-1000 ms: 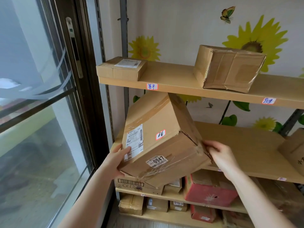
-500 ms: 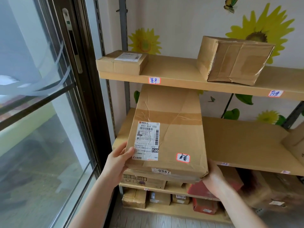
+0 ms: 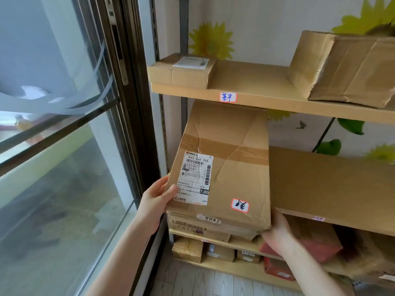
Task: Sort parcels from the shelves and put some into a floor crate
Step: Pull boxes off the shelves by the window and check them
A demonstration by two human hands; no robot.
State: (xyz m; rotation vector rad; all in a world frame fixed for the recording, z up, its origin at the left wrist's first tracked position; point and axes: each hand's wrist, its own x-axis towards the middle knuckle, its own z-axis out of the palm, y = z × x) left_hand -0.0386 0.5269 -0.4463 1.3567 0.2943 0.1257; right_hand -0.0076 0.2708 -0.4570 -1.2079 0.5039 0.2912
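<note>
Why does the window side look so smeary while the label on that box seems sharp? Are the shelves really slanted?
Head view: the window glass carries pale reflected streaks, and the scene beyond it is soft; the label on the held parcel shows readable large print, fine lines not; the top shelf slopes, probably from the wide-angle lens and viewing angle.

Large parcel [image 3: 226, 159] on middle shelf [image 3: 331, 184], below flat parcel [image 3: 181, 70].
</note>
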